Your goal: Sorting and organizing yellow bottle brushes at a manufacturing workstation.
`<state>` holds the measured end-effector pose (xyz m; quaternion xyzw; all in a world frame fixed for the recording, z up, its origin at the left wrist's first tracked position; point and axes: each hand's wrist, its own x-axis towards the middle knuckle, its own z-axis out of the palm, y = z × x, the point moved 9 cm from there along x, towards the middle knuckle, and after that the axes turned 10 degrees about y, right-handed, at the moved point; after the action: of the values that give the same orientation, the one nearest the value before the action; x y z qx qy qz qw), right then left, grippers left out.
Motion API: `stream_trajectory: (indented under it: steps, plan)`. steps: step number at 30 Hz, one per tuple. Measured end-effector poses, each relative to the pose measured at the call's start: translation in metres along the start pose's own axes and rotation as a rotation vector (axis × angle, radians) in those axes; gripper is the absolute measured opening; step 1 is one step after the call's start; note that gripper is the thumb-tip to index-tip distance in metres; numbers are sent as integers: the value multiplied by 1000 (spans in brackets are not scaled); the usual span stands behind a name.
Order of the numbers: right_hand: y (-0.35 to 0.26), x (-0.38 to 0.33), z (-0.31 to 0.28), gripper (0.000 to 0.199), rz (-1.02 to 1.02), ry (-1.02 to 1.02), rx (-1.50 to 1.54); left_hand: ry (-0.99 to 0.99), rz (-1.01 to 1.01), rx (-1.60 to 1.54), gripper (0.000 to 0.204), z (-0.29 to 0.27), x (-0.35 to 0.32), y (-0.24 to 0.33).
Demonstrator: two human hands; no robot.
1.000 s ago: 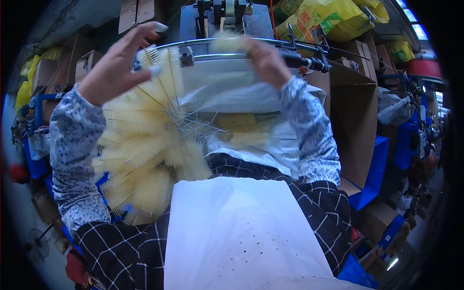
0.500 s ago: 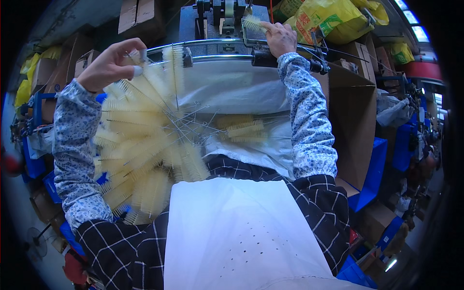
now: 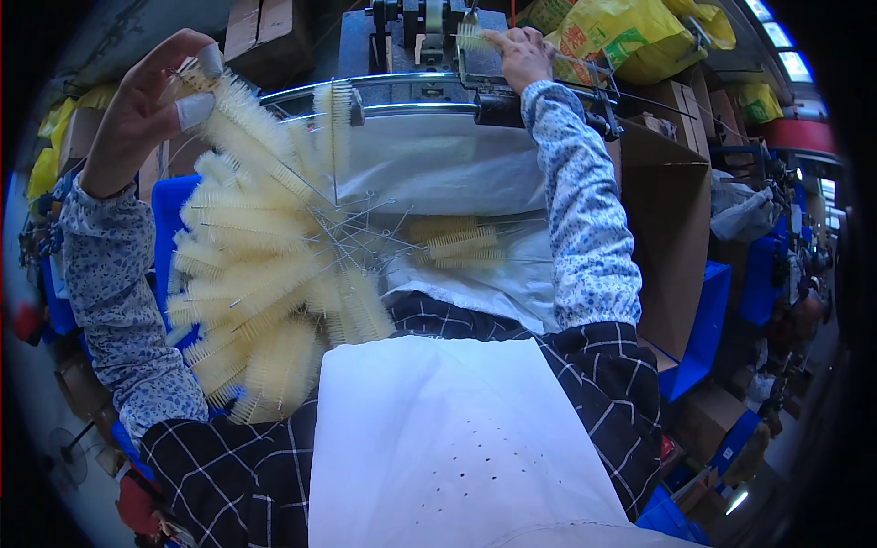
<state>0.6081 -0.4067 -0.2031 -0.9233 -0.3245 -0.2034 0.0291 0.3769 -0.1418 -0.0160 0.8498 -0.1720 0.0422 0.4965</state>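
My left hand (image 3: 137,114), with white covers on thumb and forefinger, is at the upper left, its fingers closed around the bristled end of a cream wire brush (image 3: 242,114). That brush lies along the top of a fanned heap of similar brushes (image 3: 251,260), whose twisted wire stems cross in the middle. Up at the machine (image 3: 352,46), my right hand (image 3: 527,59) pinches a smaller pale brush (image 3: 471,38) beside a metal bracket. The fingers partly hide that brush's near end. One more brush (image 3: 332,119) stands upright against the chrome rail.
Chrome rails (image 3: 411,82) with black rollers run across the front of the machine. Shorter brushes (image 3: 461,242) rest on white sheeting (image 3: 448,173). A blue bin (image 3: 164,215) sits left, under the heap. On the right are an open cardboard box (image 3: 667,247) and a yellow bag (image 3: 621,36).
My left hand has moved up and left, pulling at the upper brushes and uncovering more of the blue bin. My right hand has shifted slightly left and upward with the small brush.
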Motion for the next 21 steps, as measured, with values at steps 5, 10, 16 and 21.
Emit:
stream_trajectory:
  steps: [5, 10, 16, 21]
  plan:
    - [-16, 9, -13, 43, -127, 194, 17, 46, -93, -5, 44, 4, -7, 15]
    - [49, -27, -33, 50, 316, 16, -79, 59, -61, -8, 45, 3, -5, 6]
    - [50, -30, -27, 38, 372, 123, 171, 56, 11, 12, 45, -1, 0, 6]
    - [17, -21, -27, 35, 369, 116, 184, 109, -79, 143, 45, -17, -8, 11]
